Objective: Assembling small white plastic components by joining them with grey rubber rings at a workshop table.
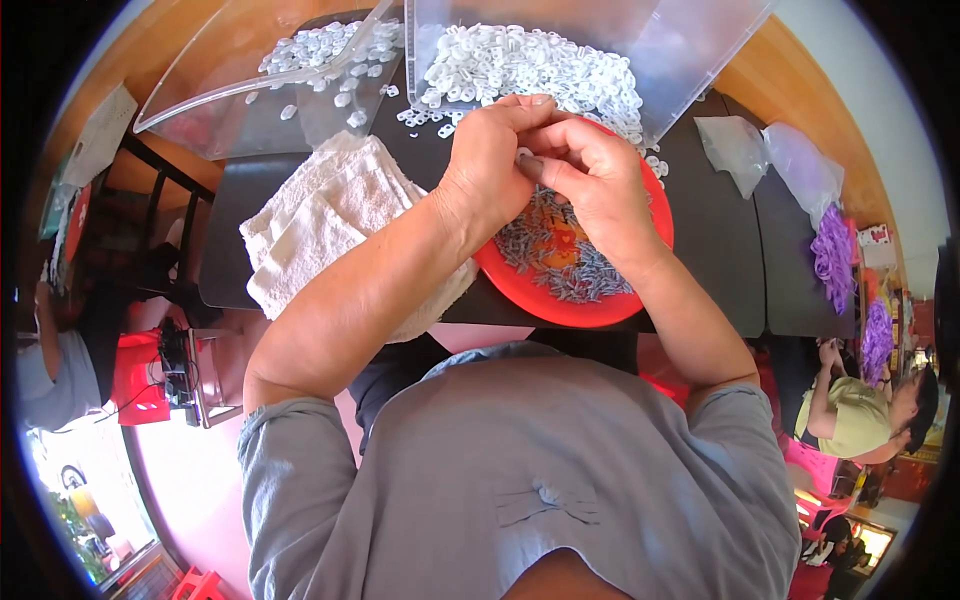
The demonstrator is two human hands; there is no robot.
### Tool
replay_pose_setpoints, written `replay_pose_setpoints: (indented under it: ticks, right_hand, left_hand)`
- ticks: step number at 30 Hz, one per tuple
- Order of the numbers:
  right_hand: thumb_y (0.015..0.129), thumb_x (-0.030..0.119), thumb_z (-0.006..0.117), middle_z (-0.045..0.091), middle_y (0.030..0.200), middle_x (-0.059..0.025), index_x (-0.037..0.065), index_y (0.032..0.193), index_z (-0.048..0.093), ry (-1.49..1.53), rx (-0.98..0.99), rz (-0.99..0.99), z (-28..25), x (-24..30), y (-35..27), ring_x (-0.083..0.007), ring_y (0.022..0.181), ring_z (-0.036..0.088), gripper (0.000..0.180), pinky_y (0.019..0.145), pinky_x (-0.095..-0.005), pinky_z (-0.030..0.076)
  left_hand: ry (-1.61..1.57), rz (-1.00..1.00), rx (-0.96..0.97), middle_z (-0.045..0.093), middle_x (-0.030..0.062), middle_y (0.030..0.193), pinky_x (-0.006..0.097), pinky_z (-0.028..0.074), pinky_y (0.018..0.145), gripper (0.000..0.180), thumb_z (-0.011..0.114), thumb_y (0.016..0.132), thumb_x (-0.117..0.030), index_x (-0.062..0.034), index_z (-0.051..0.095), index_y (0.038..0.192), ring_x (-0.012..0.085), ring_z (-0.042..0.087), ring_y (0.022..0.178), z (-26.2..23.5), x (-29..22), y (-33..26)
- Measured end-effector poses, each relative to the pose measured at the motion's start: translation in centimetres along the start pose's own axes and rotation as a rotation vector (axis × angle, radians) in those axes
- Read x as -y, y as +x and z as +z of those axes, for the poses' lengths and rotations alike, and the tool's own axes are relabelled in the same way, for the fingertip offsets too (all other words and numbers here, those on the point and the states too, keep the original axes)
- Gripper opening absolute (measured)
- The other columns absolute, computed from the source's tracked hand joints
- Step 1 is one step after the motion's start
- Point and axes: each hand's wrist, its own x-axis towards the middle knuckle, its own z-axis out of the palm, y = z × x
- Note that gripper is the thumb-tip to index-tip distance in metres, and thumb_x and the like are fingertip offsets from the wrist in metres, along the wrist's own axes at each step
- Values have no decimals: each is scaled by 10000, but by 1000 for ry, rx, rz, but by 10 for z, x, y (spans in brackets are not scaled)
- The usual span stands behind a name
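Observation:
My left hand [490, 150] and my right hand [600, 185] meet above a round red plate [655, 215]. Both have curled fingers. At my right thumb and fingertips shows a bit of a small white plastic clip [524, 153], mostly covered. What my left fingers grip is hidden behind the back of that hand. Many thin grey nails [590, 275] lie loose on the plate under my hands. Just beyond, a clear plastic bin [690, 60] lies with its opening toward me, and a heap of white plastic clips [530, 65] spills from it.
A folded white towel [320, 220] lies left of the plate on the dark table [720, 240]. Another clear container [220, 95] with whitish pieces [320, 48] stands far left. Plastic bags [735, 150] and purple strands [832, 255] are at right. Another person [850, 415] sits far right.

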Motion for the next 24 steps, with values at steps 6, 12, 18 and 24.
replay_pose_setpoints:
  ticks: [6, 12, 18, 24]
  right_hand:
    - [880, 74, 631, 638, 832, -15, -11, 970, 662, -20, -16, 63, -15, 7, 1, -58, 728, 561, 128, 623, -212, 442]
    - [884, 135, 633, 637, 761, -42, -18, 945, 663, 211, -180, 154, -58, 6, 10, -120, 655, 596, 168, 571, -221, 400]
    - [886, 145, 635, 643, 780, -59, -21, 955, 662, 312, -166, 212, -62, 6, 10, -136, 655, 599, 181, 578, -221, 403]
    - [881, 140, 644, 641, 764, -58, -18, 949, 666, 286, -171, 200, -59, 5, 10, -131, 645, 595, 173, 566, -220, 404]
  left_hand:
    - [226, 108, -44, 598, 94, 905, 319, 483, 786, 106, 533, 926, -69, 18, 565, 978, 196, 585, 848, 6, 0, -3]
    - [499, 275, -5, 593, 97, 809, 321, 478, 641, 132, 575, 909, -66, 45, 565, 980, 194, 585, 700, 9, 4, -8]
    - [481, 259, 12, 595, 106, 781, 317, 468, 588, 143, 593, 896, -78, 51, 574, 953, 197, 573, 636, 12, 6, -11]
    - [488, 259, 15, 600, 109, 788, 316, 468, 583, 145, 605, 887, -78, 50, 577, 948, 198, 580, 647, 13, 5, -12]
